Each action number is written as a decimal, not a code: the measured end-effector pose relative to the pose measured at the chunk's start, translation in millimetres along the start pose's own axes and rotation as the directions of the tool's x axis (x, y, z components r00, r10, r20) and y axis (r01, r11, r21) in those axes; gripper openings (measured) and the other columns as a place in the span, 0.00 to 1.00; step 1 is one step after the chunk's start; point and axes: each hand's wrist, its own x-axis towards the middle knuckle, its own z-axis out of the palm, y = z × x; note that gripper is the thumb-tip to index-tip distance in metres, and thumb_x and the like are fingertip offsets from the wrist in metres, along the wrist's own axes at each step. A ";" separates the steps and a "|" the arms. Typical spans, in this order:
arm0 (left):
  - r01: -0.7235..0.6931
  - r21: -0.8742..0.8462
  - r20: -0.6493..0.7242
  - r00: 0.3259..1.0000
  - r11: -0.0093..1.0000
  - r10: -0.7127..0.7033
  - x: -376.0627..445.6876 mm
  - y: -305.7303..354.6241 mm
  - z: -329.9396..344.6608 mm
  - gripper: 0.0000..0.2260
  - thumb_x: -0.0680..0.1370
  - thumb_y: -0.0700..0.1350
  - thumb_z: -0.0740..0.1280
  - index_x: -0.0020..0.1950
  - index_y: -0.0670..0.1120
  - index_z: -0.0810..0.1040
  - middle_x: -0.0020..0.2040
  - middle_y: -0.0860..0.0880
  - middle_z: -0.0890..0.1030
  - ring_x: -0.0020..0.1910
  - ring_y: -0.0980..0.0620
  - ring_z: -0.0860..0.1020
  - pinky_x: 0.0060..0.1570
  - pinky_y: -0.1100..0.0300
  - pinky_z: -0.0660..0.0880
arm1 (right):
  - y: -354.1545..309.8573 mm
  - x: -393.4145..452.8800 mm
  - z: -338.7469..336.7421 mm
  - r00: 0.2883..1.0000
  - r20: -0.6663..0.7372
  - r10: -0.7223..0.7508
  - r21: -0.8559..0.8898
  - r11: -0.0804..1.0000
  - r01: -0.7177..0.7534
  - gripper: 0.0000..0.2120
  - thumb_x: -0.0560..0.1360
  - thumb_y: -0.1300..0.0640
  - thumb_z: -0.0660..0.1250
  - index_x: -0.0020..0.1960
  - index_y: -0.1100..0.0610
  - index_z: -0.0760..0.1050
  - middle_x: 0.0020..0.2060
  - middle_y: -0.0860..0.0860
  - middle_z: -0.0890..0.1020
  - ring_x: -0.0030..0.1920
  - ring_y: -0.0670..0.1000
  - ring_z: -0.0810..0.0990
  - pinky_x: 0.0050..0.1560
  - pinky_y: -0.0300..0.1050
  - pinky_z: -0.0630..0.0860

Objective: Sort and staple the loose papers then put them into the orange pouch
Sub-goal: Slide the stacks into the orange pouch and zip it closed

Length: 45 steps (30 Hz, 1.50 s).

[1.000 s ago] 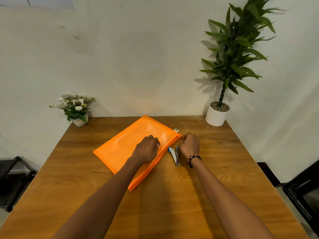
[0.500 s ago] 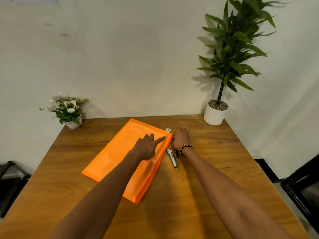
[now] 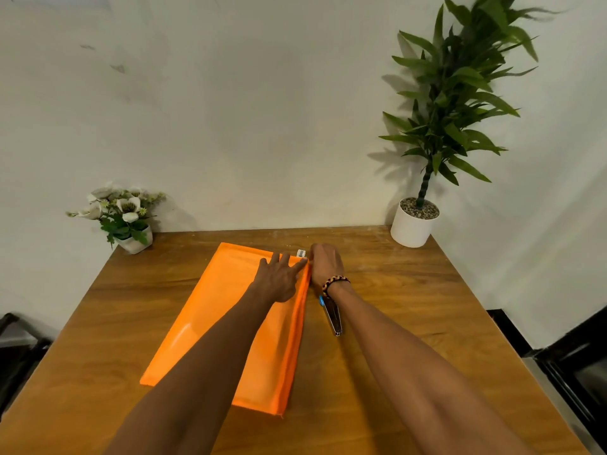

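Note:
The orange pouch [image 3: 210, 323] lies flat on the wooden table [image 3: 410, 323], its long zipper edge on the right running away from me. My left hand [image 3: 279, 279] presses on the pouch's far right corner with straight fingers. My right hand [image 3: 325, 264] sits just right of that corner with fingers curled, pinching at the zipper end next to a white barcode tag [image 3: 301, 253]; the fingertips are hidden. A blue and silver stapler [image 3: 332, 318] lies on the table under my right wrist. No loose papers show.
A small white pot of white flowers [image 3: 126, 218] stands at the table's far left corner. A tall green plant in a white pot [image 3: 413, 223] stands at the far right corner. Dark furniture flanks the table on both sides.
The pouch has turned so its zipper edge points away from me. My left hand went from a fist to flat fingers on the corner. My right hand stayed at the zipper end.

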 end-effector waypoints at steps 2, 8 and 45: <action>0.013 0.045 0.019 1.000 0.999 -0.014 4.2 -0.9 1.2 0.27 0.85 0.55 0.52 0.83 0.58 0.46 0.78 0.39 0.60 0.75 0.37 0.62 0.66 0.38 0.66 | -2.8 -2.2 1.5 0.999 -0.005 0.046 0.052 0.998 -0.046 0.05 0.73 0.62 0.66 0.45 0.62 0.79 0.46 0.62 0.83 0.49 0.64 0.81 0.42 0.49 0.73; 0.046 0.096 0.081 0.995 0.994 -0.054 13.2 -0.5 -2.3 0.28 0.85 0.55 0.55 0.82 0.60 0.47 0.79 0.40 0.59 0.75 0.37 0.63 0.65 0.39 0.67 | -11.3 -14.6 -5.6 0.999 0.030 0.032 0.056 0.998 -0.034 0.05 0.74 0.61 0.68 0.48 0.62 0.79 0.48 0.60 0.82 0.50 0.61 0.81 0.42 0.50 0.76; 0.077 -0.278 0.029 0.997 0.958 -0.072 -40.1 -34.3 41.3 0.35 0.76 0.75 0.43 0.81 0.66 0.41 0.84 0.49 0.41 0.82 0.46 0.41 0.77 0.35 0.41 | 24.5 -113.4 -44.8 0.811 0.459 -0.362 0.058 0.923 0.380 0.12 0.66 0.68 0.71 0.34 0.51 0.78 0.35 0.47 0.85 0.39 0.46 0.81 0.37 0.40 0.71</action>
